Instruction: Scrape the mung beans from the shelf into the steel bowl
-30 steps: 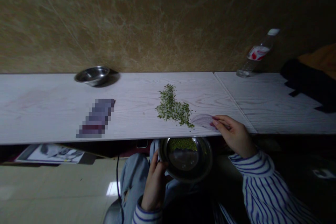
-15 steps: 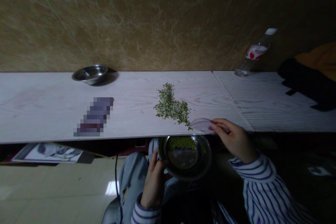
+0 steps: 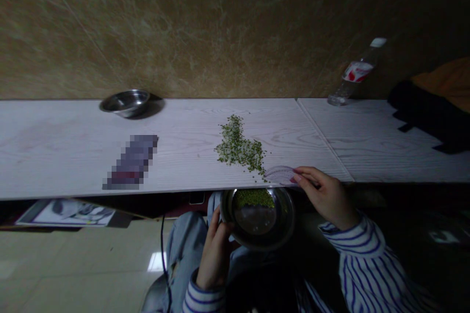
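Observation:
My left hand [image 3: 216, 247] is closed on the left rim of a steel bowl [image 3: 290, 225], held over my lap just below the table's front edge. Green beans [image 3: 255, 198], which look like mung beans, lie at the far side inside it. In my right hand [image 3: 326, 195], a clear protractor [image 3: 278, 174] is pinched between thumb and fingers, resting at the table edge. Its left end is beside the front tip of a spread of green beans [image 3: 253, 154] mixed with white grains on the white table [image 3: 183, 117].
An upturned-open small steel bowl [image 3: 125, 103] stands by the wall at the left. A blurred-out flat object [image 3: 132, 162] lies in front of it. At the right are a plastic bottle [image 3: 356, 72] and a dark and orange cloth item [image 3: 433, 107]. A cable [image 3: 162, 249] hangs below the table.
The protractor has edged slightly left at the front tip of the spread beans. The left hand and bowl have stayed nearly the same.

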The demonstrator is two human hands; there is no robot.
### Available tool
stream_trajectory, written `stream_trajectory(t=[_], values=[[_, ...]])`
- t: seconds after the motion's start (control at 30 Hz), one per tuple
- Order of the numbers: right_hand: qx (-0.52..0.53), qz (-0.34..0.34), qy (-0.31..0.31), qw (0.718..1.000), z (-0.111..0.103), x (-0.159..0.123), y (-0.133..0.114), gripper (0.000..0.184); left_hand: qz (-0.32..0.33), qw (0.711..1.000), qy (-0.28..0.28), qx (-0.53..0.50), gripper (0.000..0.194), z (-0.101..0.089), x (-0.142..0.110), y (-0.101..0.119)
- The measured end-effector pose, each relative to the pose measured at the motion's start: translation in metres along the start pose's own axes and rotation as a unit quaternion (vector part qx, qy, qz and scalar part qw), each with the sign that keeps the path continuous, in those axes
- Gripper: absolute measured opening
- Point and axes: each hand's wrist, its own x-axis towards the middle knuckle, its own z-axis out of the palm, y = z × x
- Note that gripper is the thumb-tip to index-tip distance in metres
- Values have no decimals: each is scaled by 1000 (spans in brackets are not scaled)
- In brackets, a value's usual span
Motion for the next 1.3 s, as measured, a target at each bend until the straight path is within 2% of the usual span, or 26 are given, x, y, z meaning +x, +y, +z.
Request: stream_trajectory(t=[0.23,0.37,0.57,0.97,1.3], values=[[-10,-18,-16,1000,3,-4,-6,21,0,1000,-2,-1,57,-3,2,-2],[-6,-11,1,1000,3,-2,-8,22,3,1000,-5,-2,61,-3,1,-1],[-22,-5,1,1000,4,0,-11,22,2,1000,-12,-5,56,-8,3,-1],[-40,11,40,998,-6,5,-8,24,0,1000,-10,-12,57,-11,7,-5],[0,15,25,1000,5,4,-6,25,-4,1000,-20,-12,58,-12,5,-5]])
